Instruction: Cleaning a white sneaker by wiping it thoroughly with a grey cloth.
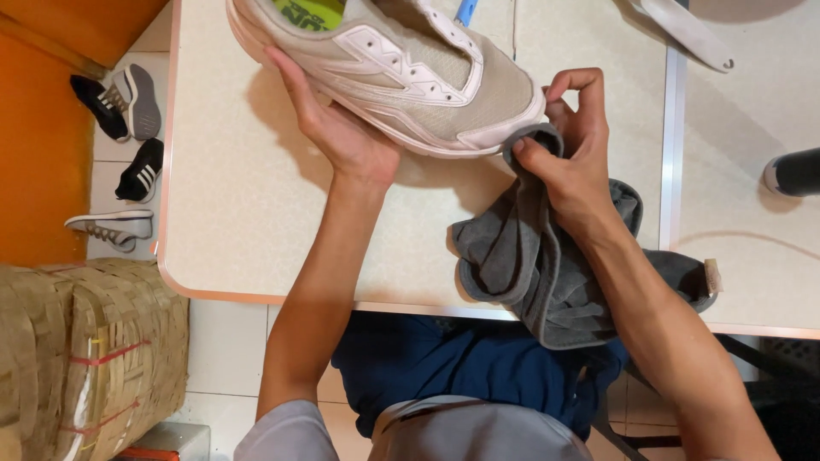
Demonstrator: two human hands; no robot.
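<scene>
My left hand [342, 128] is cupping the beige mesh sneaker [401, 72] from beneath, far on the speckled counter [239, 213]; my right hand [572, 145] is pinching soft grey cloth [530, 256] against its rubber toe.

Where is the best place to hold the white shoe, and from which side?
Probably the midsole under the white shoe, from the near side, as the left hand does: it lies tilted on its side, sole edge facing the person, and the toe meets the grey cloth.
</scene>
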